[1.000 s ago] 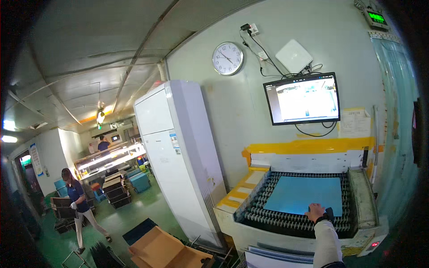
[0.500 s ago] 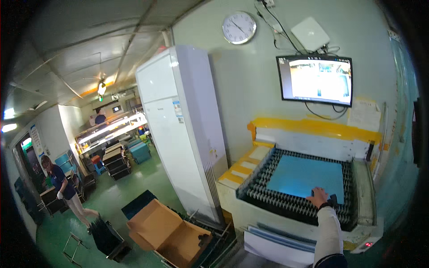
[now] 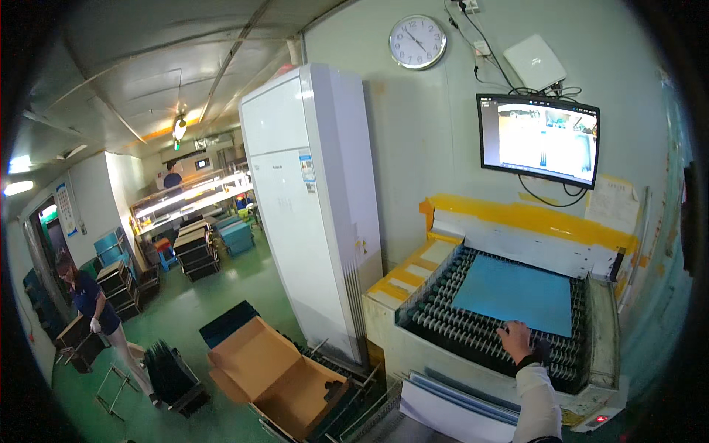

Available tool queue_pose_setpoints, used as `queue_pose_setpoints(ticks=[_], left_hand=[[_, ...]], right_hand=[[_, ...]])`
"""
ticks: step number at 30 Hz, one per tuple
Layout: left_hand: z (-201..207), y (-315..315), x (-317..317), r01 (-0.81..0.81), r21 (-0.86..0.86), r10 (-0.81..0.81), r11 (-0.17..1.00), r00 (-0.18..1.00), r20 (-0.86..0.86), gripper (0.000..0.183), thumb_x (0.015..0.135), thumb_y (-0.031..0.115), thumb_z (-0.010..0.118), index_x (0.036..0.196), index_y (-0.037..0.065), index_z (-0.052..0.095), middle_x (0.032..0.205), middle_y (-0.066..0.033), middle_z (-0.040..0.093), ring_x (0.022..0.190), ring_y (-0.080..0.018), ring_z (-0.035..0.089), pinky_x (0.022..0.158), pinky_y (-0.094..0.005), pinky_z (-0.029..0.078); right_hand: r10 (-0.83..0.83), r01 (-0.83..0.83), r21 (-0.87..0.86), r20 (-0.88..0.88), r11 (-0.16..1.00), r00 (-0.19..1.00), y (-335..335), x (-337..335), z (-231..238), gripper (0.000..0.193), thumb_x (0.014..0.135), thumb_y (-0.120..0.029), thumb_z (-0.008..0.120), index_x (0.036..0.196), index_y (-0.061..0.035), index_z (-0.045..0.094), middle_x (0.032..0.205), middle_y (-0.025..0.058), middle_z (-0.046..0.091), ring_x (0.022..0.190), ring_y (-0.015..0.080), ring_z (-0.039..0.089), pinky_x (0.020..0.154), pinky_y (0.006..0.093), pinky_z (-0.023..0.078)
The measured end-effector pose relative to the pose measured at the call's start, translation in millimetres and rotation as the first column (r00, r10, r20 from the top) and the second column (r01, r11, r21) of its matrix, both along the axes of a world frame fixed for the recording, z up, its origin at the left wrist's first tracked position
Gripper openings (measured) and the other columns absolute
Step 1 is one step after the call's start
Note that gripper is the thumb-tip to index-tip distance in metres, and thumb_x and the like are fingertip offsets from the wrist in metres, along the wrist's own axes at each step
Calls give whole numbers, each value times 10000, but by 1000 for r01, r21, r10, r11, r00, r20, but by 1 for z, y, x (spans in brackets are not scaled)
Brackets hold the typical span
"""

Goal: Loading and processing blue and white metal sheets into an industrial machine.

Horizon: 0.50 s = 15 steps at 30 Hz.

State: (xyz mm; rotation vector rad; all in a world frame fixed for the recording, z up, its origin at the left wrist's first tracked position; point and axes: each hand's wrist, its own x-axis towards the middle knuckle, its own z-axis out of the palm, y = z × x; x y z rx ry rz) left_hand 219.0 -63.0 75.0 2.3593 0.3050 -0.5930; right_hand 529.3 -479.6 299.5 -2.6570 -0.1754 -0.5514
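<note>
A flat blue sheet (image 3: 515,294) lies on the dark rollers (image 3: 450,323) of a conveyor machine at the right. My right hand (image 3: 516,342) hovers over or rests on the rollers just off the sheet's near edge; whether it touches them I cannot tell. It holds nothing that I can see, and its fingers are apart and slightly bent. A dark band circles the wrist below a light sleeve. In front of the machine, low down, sits a stack of pale sheets (image 3: 454,417). My left hand is out of the picture.
An open cardboard box (image 3: 292,387) stands on the left, beside a tall white cabinet (image 3: 284,214). Further left, a co-worker (image 3: 100,314) stands near black racks (image 3: 173,376). A monitor (image 3: 543,140) and a clock (image 3: 418,42) hang on the wall above the machine.
My right hand has drawn back from the blue sheet's near edge toward me, onto or over the rollers. The view has shifted slightly. The co-worker leans over more.
</note>
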Motion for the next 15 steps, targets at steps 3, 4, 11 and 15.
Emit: queue_pose_setpoints(ticks=[3,4,11,15], left_hand=[[-5,0,-6,-12,-7,12,1000,1000,-13,853,845,587,602,1496,135,286,1385,-193,430,970,-363,627,831,-427,501],[-7,-1,-6,-17,-11,17,1000,1000,-16,855,847,588,600,1498,134,283,1383,-189,436,969,-361,627,828,-427,501],[-15,0,-11,-38,-23,36,999,998,-47,865,856,598,586,1507,128,263,1368,-165,473,963,-347,628,810,-421,503],[-34,2,-26,-58,-32,55,998,995,-80,871,862,604,577,1513,125,252,1359,-151,495,960,-338,629,800,-418,505]], right_hand=[[268,-288,209,120,935,956,24,-44,3,286,845,-249,690,989,-1,685,952,202,657,920,366,608,810,475,477],[372,-399,308,145,864,917,31,-59,3,271,848,-236,687,977,2,683,933,203,654,889,368,614,786,474,485],[493,-442,308,-110,843,863,67,-176,-78,370,822,-239,702,1104,-5,652,1007,206,659,944,380,616,857,454,481],[483,-482,49,-149,875,863,59,-201,-113,449,786,-285,727,1138,-21,641,1152,180,624,1106,359,559,973,464,410]])
